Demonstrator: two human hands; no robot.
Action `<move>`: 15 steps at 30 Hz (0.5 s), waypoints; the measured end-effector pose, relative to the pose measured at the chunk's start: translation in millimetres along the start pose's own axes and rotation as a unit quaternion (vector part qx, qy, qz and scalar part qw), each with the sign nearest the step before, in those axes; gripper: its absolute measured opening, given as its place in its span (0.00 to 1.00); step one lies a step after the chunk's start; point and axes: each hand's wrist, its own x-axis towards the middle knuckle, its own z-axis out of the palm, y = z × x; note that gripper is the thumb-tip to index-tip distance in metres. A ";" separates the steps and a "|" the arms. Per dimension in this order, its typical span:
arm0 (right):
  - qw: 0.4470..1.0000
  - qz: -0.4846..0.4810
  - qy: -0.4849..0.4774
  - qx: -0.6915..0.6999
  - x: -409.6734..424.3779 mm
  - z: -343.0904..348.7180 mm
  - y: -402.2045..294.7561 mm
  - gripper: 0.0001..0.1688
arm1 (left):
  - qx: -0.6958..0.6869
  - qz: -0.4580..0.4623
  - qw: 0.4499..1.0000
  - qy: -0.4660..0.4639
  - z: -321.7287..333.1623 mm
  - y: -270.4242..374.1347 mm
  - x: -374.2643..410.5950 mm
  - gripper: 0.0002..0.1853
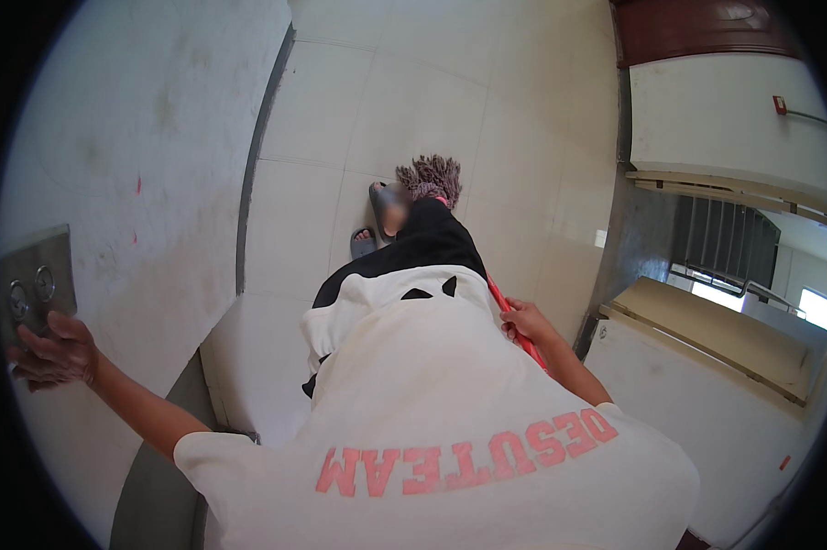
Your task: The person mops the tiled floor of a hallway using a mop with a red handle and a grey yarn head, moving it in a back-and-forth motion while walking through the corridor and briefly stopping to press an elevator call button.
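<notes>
My left hand is raised at a metal wall panel with two round buttons, at the far left. Its fingers are spread just below the buttons and hold nothing; whether they touch the panel I cannot tell. My right hand is closed around the red handle of a mop, at the right side of my body. The mop's brownish string head rests on the tiled floor beside my sandalled feet. My shirt and black trousers hide part of the handle.
The tiled floor runs between a stained white wall on the left and a wall with an opening and ledge on the right. Beyond the opening are stair railings. A dark red door stands at the top right.
</notes>
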 end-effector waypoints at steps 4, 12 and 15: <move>1.000 -0.003 0.010 0.007 5.7 7.2 -0.8 0.41 | -0.011 -0.009 1.000 -0.011 0.0 4.4 3.2 0.26; 1.000 0.007 0.019 -0.008 -8.7 14.3 -14.3 0.38 | -0.047 -0.041 0.998 -0.026 -3.1 14.3 2.9 0.29; 0.999 0.006 0.028 -0.024 -7.3 16.9 -19.2 0.37 | -0.057 -0.040 0.997 -0.037 -1.4 15.7 4.8 0.29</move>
